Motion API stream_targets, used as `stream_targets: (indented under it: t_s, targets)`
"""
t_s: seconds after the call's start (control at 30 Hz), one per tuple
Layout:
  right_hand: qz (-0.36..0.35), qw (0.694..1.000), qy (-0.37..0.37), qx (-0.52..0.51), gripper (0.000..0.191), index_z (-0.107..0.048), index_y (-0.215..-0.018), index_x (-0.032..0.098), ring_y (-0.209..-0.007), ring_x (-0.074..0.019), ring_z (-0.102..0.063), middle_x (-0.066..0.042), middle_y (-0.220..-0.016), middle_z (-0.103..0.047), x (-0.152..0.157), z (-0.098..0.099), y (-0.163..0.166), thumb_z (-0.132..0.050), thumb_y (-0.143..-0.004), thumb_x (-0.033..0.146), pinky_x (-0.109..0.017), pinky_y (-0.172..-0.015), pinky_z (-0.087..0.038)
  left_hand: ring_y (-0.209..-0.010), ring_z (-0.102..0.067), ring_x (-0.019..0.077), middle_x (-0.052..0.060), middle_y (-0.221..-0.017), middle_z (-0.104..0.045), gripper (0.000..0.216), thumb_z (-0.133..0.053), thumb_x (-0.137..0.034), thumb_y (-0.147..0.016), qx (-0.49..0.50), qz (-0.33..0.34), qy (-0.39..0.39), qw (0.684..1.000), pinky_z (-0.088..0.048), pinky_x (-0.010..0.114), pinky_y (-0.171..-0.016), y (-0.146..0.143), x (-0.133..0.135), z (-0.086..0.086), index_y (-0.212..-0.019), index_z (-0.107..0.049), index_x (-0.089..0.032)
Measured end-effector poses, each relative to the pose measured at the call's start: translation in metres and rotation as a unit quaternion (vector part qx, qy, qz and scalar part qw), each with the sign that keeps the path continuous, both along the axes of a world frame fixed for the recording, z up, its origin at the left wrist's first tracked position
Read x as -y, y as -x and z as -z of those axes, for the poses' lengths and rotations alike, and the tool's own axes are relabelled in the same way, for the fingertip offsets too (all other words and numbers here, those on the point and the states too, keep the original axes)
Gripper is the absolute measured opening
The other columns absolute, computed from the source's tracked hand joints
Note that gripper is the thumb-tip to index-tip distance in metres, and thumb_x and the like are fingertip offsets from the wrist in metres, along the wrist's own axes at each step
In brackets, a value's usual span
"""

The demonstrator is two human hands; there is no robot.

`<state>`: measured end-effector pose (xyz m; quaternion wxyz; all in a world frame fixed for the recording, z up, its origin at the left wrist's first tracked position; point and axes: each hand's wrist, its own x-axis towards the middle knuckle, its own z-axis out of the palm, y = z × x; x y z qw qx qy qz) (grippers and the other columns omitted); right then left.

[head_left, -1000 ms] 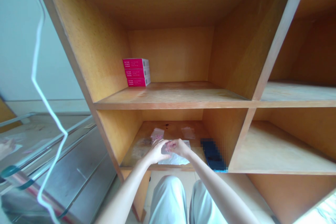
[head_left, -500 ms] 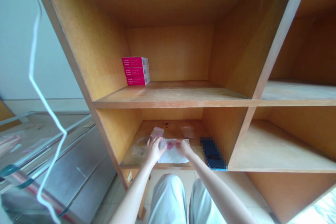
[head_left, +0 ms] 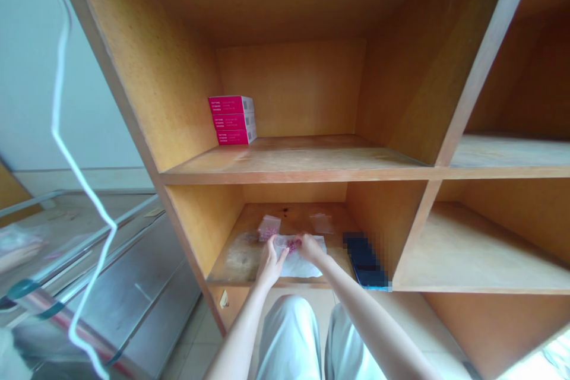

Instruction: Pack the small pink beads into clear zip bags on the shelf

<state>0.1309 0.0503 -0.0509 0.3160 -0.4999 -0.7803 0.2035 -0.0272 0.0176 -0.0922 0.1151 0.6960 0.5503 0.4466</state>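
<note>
I am working in the lower compartment of an orange wooden shelf unit (head_left: 294, 157), with both arms reaching in. My right hand (head_left: 310, 247) is clenched, its fingertips pinching a clear plastic bag of small pink beads (head_left: 287, 243). The bag lies on a crumpled white paper sheet (head_left: 300, 267) near the middle of the compartment floor. My left hand (head_left: 270, 265) stands upright with its fingers at the bag's left edge, but I cannot tell whether it grips the plastic (the film and fingers overlap here). A second small clear bag with pink contents (head_left: 269, 227) lies just beyond my left hand, and a third clear bag (head_left: 322, 223) lies beyond my right. Further right, a dark flat object (head_left: 365, 261), too blurred to identify, rests beside the compartment's right wall. On the shelf above, three stacked magenta cardboard boxes (head_left: 232, 120) stand near the left wall.
</note>
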Motion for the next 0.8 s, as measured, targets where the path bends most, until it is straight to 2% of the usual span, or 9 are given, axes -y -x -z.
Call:
stream_targets:
  t_s: [0.2,0.37,0.57,0.8]
  targets:
    - [-0.004,0.998,0.042,0.051,0.023,-0.067,-0.064,0.015,-0.06,-0.0139,-0.056,-0.005,-0.065,-0.066,-0.0008,-0.004,0.003,-0.047,-0.069,0.005,-0.02,-0.055,-0.035,-0.117,-0.043,0.0239,0.017,-0.123,-0.044,0.054,-0.042,-0.044,-0.08,0.031,-0.011,0.015,0.999,-0.035,0.043,-0.096,0.0007,-0.0023,0.0018,-0.124,-0.027,-0.015]
    - [-0.003,0.997,0.037,0.065,0.023,-0.066,-0.06,0.015,-0.054,-0.0129,-0.053,-0.004,-0.059,-0.064,-0.0018,-0.0047,0.0044,-0.047,-0.068,0.005,-0.021,-0.051,-0.032,-0.119,-0.04,0.0247,0.018,-0.125,-0.042,0.055,-0.042,-0.044,-0.08,0.033,0.003,0.028,0.999,-0.032,0.045,-0.098,0.001,-0.0025,0.0027,-0.124,-0.026,-0.015]
    - [0.01,1.0,0.001,-0.006,0.022,-0.062,-0.049,0.016,-0.046,-0.0133,-0.05,-0.004,-0.049,-0.059,-0.0034,-0.0009,0.0056,-0.05,-0.063,0.005,-0.023,-0.049,-0.031,-0.12,-0.039,0.0256,0.018,-0.127,-0.04,0.055,-0.042,-0.043,-0.081,0.032,0.009,0.035,0.999,-0.031,0.046,-0.098,0.001,-0.0008,0.0004,-0.125,-0.025,-0.015]
    - [0.033,0.997,0.02,-0.06,0.02,-0.063,-0.054,0.017,-0.054,-0.0134,-0.053,-0.002,-0.056,-0.063,-0.0033,-0.0072,0.0009,-0.049,-0.062,0.005,-0.021,-0.052,-0.033,-0.12,-0.04,0.0252,0.018,-0.127,-0.041,0.056,-0.042,-0.044,-0.081,0.024,0.001,0.026,0.999,-0.033,0.045,-0.097,0.0003,0.0004,0.0002,-0.125,-0.026,-0.014]
